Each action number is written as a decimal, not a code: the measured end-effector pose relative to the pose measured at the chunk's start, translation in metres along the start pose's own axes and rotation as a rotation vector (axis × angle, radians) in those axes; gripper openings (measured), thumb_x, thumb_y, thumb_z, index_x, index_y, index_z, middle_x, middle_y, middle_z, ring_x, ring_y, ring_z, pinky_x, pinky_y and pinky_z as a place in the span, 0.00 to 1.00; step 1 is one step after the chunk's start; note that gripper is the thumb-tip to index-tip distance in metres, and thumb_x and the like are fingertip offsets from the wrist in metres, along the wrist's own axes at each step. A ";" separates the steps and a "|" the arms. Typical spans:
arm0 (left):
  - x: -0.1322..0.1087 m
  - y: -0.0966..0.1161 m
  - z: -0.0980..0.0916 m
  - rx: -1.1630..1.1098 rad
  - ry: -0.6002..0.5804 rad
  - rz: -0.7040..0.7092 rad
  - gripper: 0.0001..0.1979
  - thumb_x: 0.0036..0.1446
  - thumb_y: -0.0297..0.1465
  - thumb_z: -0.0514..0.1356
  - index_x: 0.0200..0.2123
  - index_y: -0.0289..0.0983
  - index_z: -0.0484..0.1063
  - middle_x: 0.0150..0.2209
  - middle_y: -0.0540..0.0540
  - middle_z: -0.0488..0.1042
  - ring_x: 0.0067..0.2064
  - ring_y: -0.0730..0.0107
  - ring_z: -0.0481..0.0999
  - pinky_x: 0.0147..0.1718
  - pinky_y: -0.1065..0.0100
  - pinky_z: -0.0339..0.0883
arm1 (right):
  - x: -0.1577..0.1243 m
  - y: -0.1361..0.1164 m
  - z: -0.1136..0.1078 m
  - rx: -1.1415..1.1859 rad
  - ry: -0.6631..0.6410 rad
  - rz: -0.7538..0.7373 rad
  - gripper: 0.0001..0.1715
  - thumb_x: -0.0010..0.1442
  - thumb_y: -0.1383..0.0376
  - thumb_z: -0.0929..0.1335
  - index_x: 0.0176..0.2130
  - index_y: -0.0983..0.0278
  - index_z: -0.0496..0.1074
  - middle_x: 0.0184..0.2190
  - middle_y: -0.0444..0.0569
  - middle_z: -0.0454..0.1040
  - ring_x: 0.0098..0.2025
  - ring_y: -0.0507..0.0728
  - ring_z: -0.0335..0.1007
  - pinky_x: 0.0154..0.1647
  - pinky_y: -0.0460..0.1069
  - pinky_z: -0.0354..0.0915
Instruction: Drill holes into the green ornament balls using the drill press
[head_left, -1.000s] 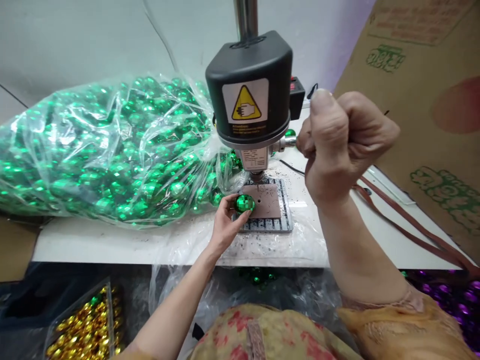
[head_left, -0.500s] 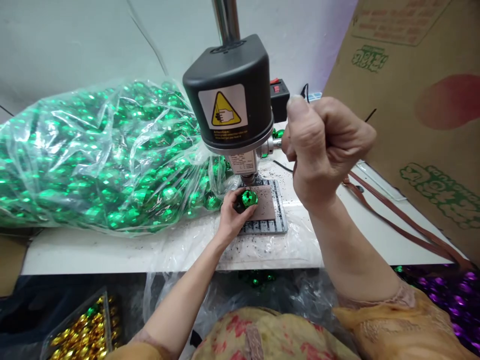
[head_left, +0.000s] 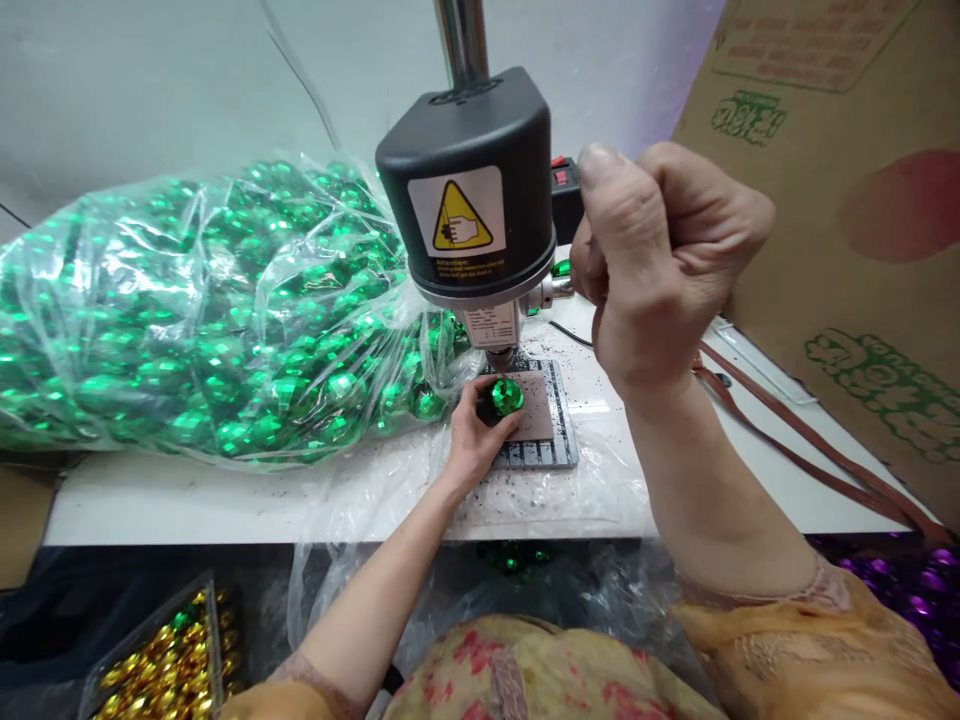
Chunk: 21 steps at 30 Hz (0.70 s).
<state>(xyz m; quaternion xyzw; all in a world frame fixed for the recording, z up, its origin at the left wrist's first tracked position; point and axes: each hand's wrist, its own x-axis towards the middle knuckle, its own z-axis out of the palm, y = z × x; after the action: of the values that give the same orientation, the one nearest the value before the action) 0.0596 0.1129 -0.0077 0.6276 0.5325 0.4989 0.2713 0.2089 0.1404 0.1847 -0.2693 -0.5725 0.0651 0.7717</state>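
My left hand [head_left: 474, 432] pinches a shiny green faceted ball [head_left: 508, 396] between thumb and fingers. The ball is on a brown board [head_left: 535, 418] over the slotted metal base [head_left: 566, 440] of a small bench drill press [head_left: 465, 200], right under its chuck [head_left: 499, 358]. Whether the bit is inside the ball is hard to make out. My right hand [head_left: 660, 270] is closed in a fist at the end of the press's feed lever [head_left: 559, 288]; the grip itself is hidden in the fingers. Dark shavings lie around the base.
A large clear bag of green balls [head_left: 202, 320] fills the table's left side. On the right stand a cardboard box [head_left: 847, 230] and a brown strap [head_left: 810, 450]. Below the table's front edge are a tray of gold balls [head_left: 165, 660] and purple balls [head_left: 907, 590].
My view has shifted slightly, so the press and both hands appear a little farther right. The dark marks on the ball's top show less. Both hands keep their holds.
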 end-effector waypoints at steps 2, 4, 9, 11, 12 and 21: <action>0.001 0.002 0.001 0.014 0.014 0.010 0.24 0.51 0.35 0.72 0.50 0.39 0.72 0.47 0.45 0.77 0.48 0.61 0.79 0.49 0.60 0.73 | 0.002 0.001 0.001 0.016 0.008 -0.019 0.33 0.63 0.55 0.69 0.18 0.61 0.47 0.13 0.37 0.50 0.15 0.44 0.43 0.19 0.48 0.47; 0.002 0.002 0.004 0.018 0.021 0.028 0.24 0.50 0.33 0.72 0.50 0.39 0.72 0.47 0.45 0.77 0.49 0.61 0.78 0.50 0.59 0.73 | 0.003 0.001 0.001 0.008 0.004 -0.011 0.33 0.62 0.57 0.69 0.18 0.61 0.47 0.13 0.37 0.51 0.14 0.44 0.44 0.18 0.49 0.46; 0.001 -0.002 0.009 0.019 -0.016 0.073 0.24 0.51 0.31 0.71 0.52 0.40 0.71 0.50 0.44 0.76 0.53 0.58 0.76 0.55 0.56 0.71 | 0.004 0.001 0.000 0.064 -0.004 -0.028 0.31 0.63 0.68 0.69 0.18 0.62 0.49 0.13 0.36 0.51 0.15 0.43 0.43 0.19 0.48 0.45; 0.000 -0.003 0.010 0.007 -0.022 0.057 0.25 0.52 0.30 0.70 0.53 0.40 0.70 0.52 0.43 0.76 0.54 0.58 0.77 0.56 0.56 0.71 | 0.004 0.000 0.000 0.119 0.008 -0.022 0.30 0.62 0.73 0.69 0.17 0.62 0.50 0.13 0.36 0.52 0.15 0.43 0.44 0.20 0.49 0.44; -0.001 -0.003 0.010 0.004 -0.021 0.050 0.25 0.53 0.30 0.70 0.54 0.40 0.70 0.52 0.43 0.76 0.55 0.58 0.77 0.56 0.56 0.71 | 0.003 -0.001 -0.001 0.134 0.008 -0.021 0.30 0.62 0.75 0.68 0.17 0.62 0.50 0.13 0.36 0.53 0.15 0.43 0.44 0.20 0.49 0.44; -0.003 -0.002 0.008 0.038 0.001 0.052 0.25 0.55 0.33 0.70 0.55 0.40 0.71 0.54 0.42 0.77 0.57 0.57 0.77 0.58 0.54 0.71 | -0.025 0.001 -0.007 0.139 0.062 -0.048 0.29 0.65 0.67 0.68 0.18 0.63 0.51 0.14 0.37 0.52 0.16 0.44 0.49 0.21 0.49 0.45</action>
<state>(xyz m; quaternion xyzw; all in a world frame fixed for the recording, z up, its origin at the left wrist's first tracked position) 0.0666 0.1119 -0.0132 0.6462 0.5256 0.4957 0.2459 0.2067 0.1290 0.1616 -0.2032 -0.5486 0.0778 0.8072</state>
